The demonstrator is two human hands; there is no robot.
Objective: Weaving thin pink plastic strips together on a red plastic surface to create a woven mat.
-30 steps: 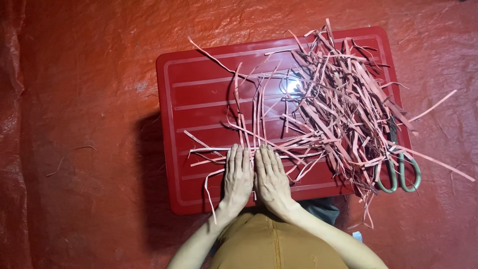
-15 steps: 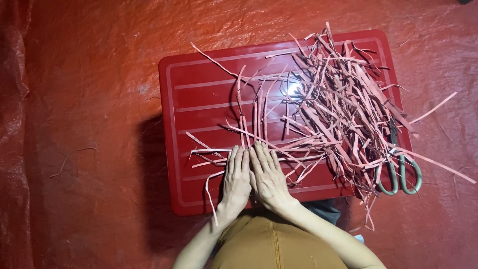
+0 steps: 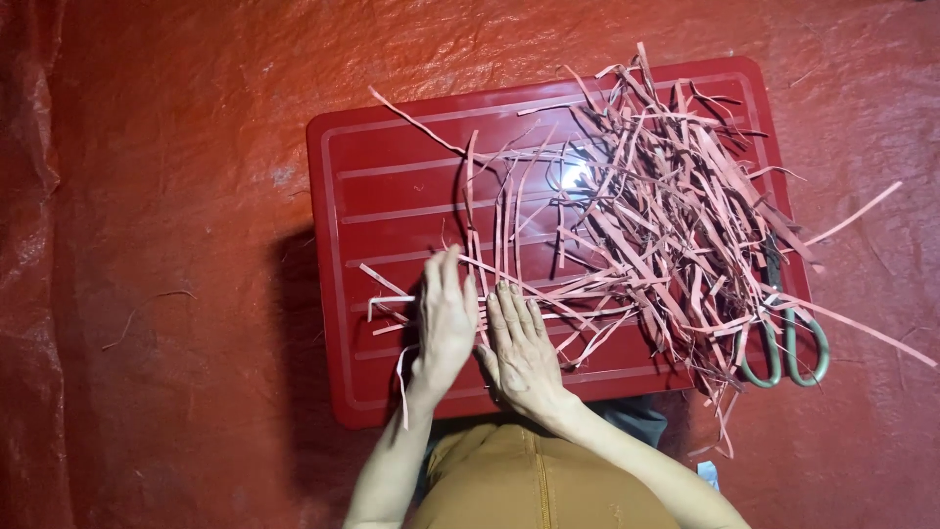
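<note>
Hands, two (image 3: 446, 323) (image 3: 522, 348), flat on one strip pile (image 3: 651, 211).

Thin pink paper strips (image 3: 646, 225) lie tangled across the red lid's (image 3: 392, 167) right half, a few under flat palms.

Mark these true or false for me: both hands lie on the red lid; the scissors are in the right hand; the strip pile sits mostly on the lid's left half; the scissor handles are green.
1. Both the left hand and right hand lie flat on the red lid: true.
2. The scissors are in the right hand: false, they lie unheld at the lid's right edge.
3. The paper strips pile mostly on the left half: false, on the right.
4. The scissor handles are green: true.
</note>
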